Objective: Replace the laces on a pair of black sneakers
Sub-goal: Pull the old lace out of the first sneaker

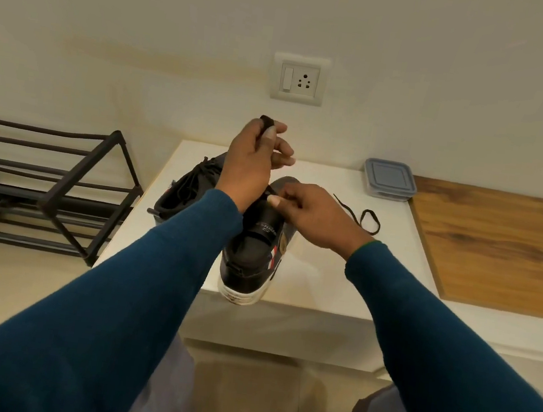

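This looks like a room in a home. A black metal shoe rack [48, 183] stands on the floor at 9 o'clock, and a switch-and-socket plate [299, 79] sits on the plain cream wall at 12. A low white table [324, 268] holds a lidded plastic food container [389, 180] at 2 o'clock, beside a wood-grain top [499, 249] at 3.

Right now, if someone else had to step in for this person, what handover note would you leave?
Left hand: raised, gripping a black lace looped over its fingers.
Right hand: pinching what seems to be the same lace at the throat of the near sneaker.
Near sneaker: on the white table, heel over the front edge.
Second sneaker: behind and to the left, laces in.
Loose lace: on the table to the right.
Done: unclear whether the held lace is going in or coming out.
Left: finish this sneaker, then do the second.
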Available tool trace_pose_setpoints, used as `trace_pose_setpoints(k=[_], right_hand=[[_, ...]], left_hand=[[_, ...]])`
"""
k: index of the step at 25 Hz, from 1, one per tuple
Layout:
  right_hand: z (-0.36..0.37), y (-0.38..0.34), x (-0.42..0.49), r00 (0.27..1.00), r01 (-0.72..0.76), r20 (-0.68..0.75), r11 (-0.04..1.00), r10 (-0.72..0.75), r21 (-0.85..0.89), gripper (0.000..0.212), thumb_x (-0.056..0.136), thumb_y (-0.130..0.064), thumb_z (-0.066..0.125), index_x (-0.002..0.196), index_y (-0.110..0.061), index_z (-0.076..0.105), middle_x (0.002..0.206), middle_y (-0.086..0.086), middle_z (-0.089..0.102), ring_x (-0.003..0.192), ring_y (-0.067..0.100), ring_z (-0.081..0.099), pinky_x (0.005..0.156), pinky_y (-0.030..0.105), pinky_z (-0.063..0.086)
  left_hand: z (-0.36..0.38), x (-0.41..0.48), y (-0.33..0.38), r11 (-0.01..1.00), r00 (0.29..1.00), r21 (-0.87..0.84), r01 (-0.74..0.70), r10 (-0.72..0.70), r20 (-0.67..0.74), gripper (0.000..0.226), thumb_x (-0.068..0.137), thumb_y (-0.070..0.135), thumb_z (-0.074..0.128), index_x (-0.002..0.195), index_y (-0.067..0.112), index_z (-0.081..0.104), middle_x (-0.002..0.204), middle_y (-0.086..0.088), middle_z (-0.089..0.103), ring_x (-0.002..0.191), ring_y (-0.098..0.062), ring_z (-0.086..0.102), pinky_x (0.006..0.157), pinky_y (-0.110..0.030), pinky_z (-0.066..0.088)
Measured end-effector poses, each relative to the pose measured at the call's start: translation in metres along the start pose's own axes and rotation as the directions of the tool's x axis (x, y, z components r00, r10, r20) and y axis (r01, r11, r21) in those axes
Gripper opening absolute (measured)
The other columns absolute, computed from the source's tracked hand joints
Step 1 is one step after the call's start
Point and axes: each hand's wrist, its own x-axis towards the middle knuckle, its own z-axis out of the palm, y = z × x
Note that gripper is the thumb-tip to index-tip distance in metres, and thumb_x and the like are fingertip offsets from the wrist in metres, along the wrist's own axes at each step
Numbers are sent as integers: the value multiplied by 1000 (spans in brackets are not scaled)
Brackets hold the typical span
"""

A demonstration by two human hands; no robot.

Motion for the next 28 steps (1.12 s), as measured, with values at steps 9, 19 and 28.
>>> trace_pose_setpoints(k=[9,19,28], right_hand=[[-30,20,-7,920,70,-377,991,-108,-111,16,96,-34,65,94,-19,60,71,-10,58,64,9,52,56,18,40],[-24,18,-7,947,-192,-232,971,222,145,24,101,-11,39,86,-13,58,82,4,64,78,23,60,72,37,50],[-42,0,-15,966,11,-255,979,42,203,18,97,-26,63,87,-13,69,63,-18,62,58,-3,54,58,11,42]], left_hand=[[9,-11,-17,925,927,334,182,-275,257,56,107,45,30,75,9,58,51,2,44,39,-10,34,42,-23,30],[36,-14,-6,909,889,-119,399,-351,293,47,109,39,33,87,8,61,57,-1,49,44,-13,39,41,-23,33],[26,-5,-2,901,988,430,-56,-13,156,40,109,30,33,90,11,62,67,-3,61,54,-13,56,57,-31,47]])
